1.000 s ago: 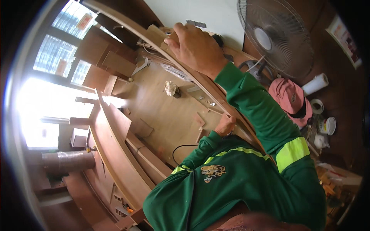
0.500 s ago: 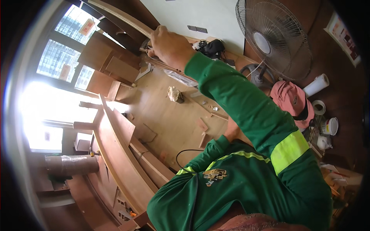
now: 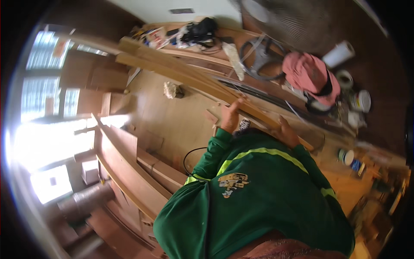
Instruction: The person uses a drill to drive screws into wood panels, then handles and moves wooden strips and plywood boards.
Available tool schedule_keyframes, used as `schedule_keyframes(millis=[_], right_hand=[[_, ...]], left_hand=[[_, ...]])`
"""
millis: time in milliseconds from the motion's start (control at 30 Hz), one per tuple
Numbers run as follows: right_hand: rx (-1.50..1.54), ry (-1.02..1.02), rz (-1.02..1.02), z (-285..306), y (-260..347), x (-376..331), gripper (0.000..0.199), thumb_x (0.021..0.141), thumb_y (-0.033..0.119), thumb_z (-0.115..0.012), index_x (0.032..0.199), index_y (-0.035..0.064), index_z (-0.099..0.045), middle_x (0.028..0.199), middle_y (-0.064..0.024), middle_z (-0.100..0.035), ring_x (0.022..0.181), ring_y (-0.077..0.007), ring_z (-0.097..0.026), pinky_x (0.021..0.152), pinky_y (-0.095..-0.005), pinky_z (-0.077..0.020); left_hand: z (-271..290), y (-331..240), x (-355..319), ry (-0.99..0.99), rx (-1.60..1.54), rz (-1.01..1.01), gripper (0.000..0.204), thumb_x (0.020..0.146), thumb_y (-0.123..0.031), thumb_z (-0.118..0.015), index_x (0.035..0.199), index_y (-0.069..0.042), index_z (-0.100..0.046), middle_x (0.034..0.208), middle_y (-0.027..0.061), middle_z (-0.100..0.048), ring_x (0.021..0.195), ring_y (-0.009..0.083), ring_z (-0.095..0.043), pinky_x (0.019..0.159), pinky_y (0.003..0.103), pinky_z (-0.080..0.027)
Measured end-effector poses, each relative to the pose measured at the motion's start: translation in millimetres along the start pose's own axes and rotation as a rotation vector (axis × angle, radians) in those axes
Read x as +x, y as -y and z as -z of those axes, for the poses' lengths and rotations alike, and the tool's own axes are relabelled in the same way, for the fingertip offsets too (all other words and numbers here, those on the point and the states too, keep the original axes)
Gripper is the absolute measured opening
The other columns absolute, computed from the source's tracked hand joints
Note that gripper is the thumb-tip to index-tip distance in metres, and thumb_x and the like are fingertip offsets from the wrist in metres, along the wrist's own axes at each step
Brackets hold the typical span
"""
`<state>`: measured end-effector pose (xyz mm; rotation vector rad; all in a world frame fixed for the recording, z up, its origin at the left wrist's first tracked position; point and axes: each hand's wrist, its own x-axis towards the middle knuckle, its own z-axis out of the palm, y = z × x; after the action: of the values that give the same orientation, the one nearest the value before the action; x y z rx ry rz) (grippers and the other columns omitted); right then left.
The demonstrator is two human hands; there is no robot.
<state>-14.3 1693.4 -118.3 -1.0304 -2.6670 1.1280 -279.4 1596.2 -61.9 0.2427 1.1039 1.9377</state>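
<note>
Close to the camera, the left hand [image 3: 231, 117] and the right hand [image 3: 288, 133] each close around the near end of a long wooden plank [image 3: 189, 80]. It stretches away up-left over the wooden surface [image 3: 172, 125]. I judge it stiff but long, so it may tip; holding it with the two hands apart seems wise. One crumpled rag [image 3: 173, 90] lies beyond, then one pink cap [image 3: 311, 77] and one fan [image 3: 284, 17].

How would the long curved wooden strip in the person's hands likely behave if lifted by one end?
The long curved wooden strip looks thin, so it would probably flex and sag. Both hands, left hand and right hand, support it, suggesting awkward length rather than weight.
</note>
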Motion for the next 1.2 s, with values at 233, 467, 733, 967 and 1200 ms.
schedule_keyframes(millis=[233, 467, 733, 967, 1200], right_hand=[[0.111, -0.015, -0.118, -14, 1, -24, 0.067, 0.091, 0.026, -0.066, 0.143, -0.0030, -0.037, 0.139, -0.0274, -0.047, 0.125, -0.0438, -0.050, 0.106, -0.0477, -0.0413], [0.047, -0.096, -0.225, -39, 10, -10, 0.098, 0.078, 0.034, -0.080, 0.152, 0.0061, -0.024, 0.142, -0.0211, -0.044, 0.133, -0.0389, -0.044, 0.109, -0.0607, -0.0331], [0.096, -0.127, -0.104, -53, -10, 4, 0.056, 0.074, 0.021, -0.076, 0.124, 0.0111, -0.053, 0.117, -0.0127, -0.058, 0.115, -0.0333, -0.056, 0.095, -0.0524, -0.0430], [0.020, -0.330, -0.035, -13, 40, -20, 0.048, 0.074, 0.021, -0.074, 0.115, 0.0107, -0.053, 0.107, -0.0102, -0.058, 0.106, -0.0311, -0.058, 0.085, -0.0478, -0.0455], [-0.004, -0.613, -0.024, 37, 128, -43, 0.050, 0.072, 0.018, -0.074, 0.115, 0.0092, -0.051, 0.106, -0.0125, -0.055, 0.099, -0.0352, -0.058, 0.088, -0.0471, -0.0449]], left_hand=[[10, 10, 6, 0.025, -0.093, 0.035, 0.047, 0.091, -0.017, -0.065, 0.129, 0.006, -0.051, 0.125, 0.0167, -0.061, 0.121, 0.0312, -0.058, 0.108, 0.043, -0.042], [-12, -4, 11, -0.054, -0.014, 0.145, 0.047, 0.090, -0.038, -0.066, 0.117, 0.000, -0.058, 0.113, 0.0119, -0.061, 0.115, 0.0312, -0.058, 0.106, 0.048, -0.042], [-18, -13, 8, 0.005, 0.041, 0.151, 0.043, 0.087, -0.041, -0.072, 0.114, -0.010, -0.060, 0.111, 0.0080, -0.062, 0.111, 0.0300, -0.059, 0.103, 0.051, -0.047], [-37, -58, -9, 0.375, 0.073, -0.118, 0.053, 0.095, -0.044, -0.054, 0.131, -0.004, -0.053, 0.124, 0.0145, -0.059, 0.115, 0.0329, -0.056, 0.112, 0.053, -0.036], [-117, -143, -12, 0.818, 0.191, -0.451, 0.084, 0.077, -0.046, -0.063, 0.138, -0.001, -0.027, 0.119, 0.0134, -0.042, 0.115, 0.0331, -0.046, 0.110, 0.061, -0.035]])
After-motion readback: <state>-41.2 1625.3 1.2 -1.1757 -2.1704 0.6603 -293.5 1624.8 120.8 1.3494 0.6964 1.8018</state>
